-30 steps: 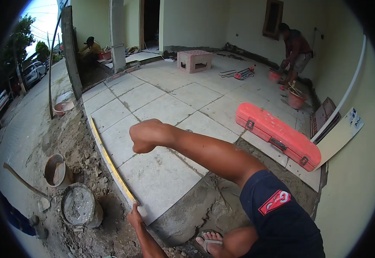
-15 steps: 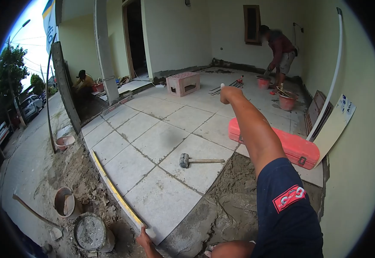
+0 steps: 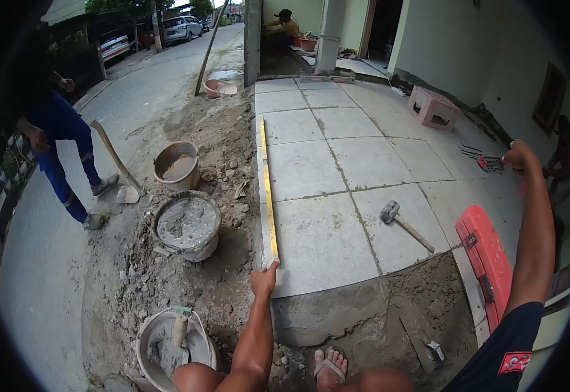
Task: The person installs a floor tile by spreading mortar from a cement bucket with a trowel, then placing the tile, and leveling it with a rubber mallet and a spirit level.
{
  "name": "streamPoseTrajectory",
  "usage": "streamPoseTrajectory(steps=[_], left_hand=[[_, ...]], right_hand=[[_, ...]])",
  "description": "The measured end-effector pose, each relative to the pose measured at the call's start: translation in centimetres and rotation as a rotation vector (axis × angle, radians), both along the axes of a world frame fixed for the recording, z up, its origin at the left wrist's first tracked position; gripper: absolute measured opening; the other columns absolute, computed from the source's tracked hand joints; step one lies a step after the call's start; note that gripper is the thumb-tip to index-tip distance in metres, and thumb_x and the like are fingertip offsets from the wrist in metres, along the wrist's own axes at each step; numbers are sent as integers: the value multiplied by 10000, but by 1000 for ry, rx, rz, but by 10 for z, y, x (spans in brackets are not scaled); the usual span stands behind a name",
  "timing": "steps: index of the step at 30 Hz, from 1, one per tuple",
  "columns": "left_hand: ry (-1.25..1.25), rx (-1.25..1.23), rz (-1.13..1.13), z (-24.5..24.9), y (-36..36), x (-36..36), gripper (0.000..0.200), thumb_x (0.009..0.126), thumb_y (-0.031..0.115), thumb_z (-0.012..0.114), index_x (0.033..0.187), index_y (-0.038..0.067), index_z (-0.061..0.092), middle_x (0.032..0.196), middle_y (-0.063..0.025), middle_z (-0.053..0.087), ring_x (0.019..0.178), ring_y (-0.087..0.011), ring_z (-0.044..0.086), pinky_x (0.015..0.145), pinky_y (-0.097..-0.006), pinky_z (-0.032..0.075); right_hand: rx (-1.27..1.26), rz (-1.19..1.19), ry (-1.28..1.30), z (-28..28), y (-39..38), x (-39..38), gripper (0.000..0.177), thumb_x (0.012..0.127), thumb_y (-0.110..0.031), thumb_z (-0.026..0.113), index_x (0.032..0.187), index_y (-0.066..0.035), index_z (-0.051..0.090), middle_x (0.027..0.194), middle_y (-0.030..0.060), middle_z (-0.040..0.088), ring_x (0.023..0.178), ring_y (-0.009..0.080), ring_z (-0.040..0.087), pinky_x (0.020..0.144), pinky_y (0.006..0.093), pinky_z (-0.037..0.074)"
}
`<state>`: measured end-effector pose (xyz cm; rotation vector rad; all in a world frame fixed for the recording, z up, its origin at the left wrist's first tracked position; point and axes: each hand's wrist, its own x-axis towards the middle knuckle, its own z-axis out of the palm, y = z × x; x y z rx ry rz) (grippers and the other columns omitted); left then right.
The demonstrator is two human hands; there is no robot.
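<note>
My left hand [image 3: 264,277] is closed around the near end of a long yellow straightedge [image 3: 269,202], which lies along the left edge of the pale floor tiles [image 3: 311,170]. My right arm stretches forward at the right. Its hand [image 3: 522,159] is raised with the fingers curled in; a small pale tip shows at the front, too small to name. A rubber mallet [image 3: 410,225] with a wooden handle rests on the tiles between my hands. Below my right forearm lies a long red case [image 3: 484,258]. Wet mortar [image 3: 422,294] borders the near tile edge.
Buckets of mortar [image 3: 187,225] and a brown-filled bucket [image 3: 177,166] stand on rubble at left, with a trowel [image 3: 180,332] in the nearest bucket. A hoe [image 3: 118,160] and a person in blue trousers [image 3: 69,140] are farther left. A pink stool [image 3: 434,108] stands on the tiles.
My view has swung left and downward, so the street, buckets and a standing person now show. My left hand still grips the straightedge; my right arm remains stretched out.
</note>
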<state>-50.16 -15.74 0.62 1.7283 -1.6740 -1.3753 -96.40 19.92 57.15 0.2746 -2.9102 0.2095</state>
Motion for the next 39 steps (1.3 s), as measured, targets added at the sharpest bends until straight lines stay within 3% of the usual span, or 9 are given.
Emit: streamPoseTrajectory(steps=[8,11,15,17,19,21,28,33,39], left_hand=[[-4,65,-9,-8,0,-1,959,721,745,757,1228,-69,733,1282,-312,676,1204,-418,664,1043,-471,506],[1,86,-6,-5,-1,-2,972,721,751,758,1239,-70,728,1285,-309,671,1209,-416,659,1040,-476,506],[-74,-123,28,-15,3,-8,865,754,742,726,1045,-71,780,986,-310,752,950,-428,744,875,-487,552],[-69,-47,-9,-8,-3,-5,901,739,752,737,1100,-73,768,1135,-315,705,1067,-429,699,941,-490,531],[-68,32,-67,-7,-1,-4,943,724,762,748,1156,-76,756,1284,-319,659,1185,-430,655,1007,-492,509],[28,-12,-12,-13,-1,-3,882,735,743,745,1065,-74,776,1166,-334,698,1080,-439,693,938,-497,527],[55,-43,5,-2,1,0,830,758,711,736,975,-90,776,849,-319,724,829,-438,727,804,-495,538],[19,-54,-25,14,1,2,843,759,719,735,942,-103,773,875,-332,721,870,-444,730,820,-508,537],[-2,49,-4,-4,-2,-4,947,735,741,761,1159,-104,736,1261,-296,673,1156,-417,670,985,-487,524]], right_hand=[[189,653,83,-57,-124,148,340,887,-264,725,1054,30,765,971,251,748,897,366,723,842,455,546],[192,820,-199,-109,-155,244,424,917,-313,732,1226,-22,737,848,180,730,770,309,693,745,411,528],[-247,1018,-708,-227,-163,277,370,942,-332,740,1119,-7,743,693,92,612,664,165,575,640,336,470],[-283,900,-752,-305,-179,303,346,976,-354,683,1009,-12,725,713,107,643,662,223,586,651,359,477],[117,1053,-673,-390,-173,341,425,1001,-457,607,1056,-54,732,958,183,760,897,432,705,802,507,532],[453,1354,-1022,-463,-147,372,520,976,-478,648,1281,-58,687,1162,264,722,1117,457,678,953,529,526],[643,1371,-1174,-479,-119,438,504,986,-474,640,1241,-40,666,1148,248,728,1117,441,683,953,543,528],[675,1297,-1013,-461,-132,428,540,997,-494,619,1302,-49,632,1145,235,724,1112,439,683,926,549,539],[607,1298,-945,-457,-128,428,470,1013,-453,608,1262,-55,637,1168,221,723,1129,421,687,943,544,541]])
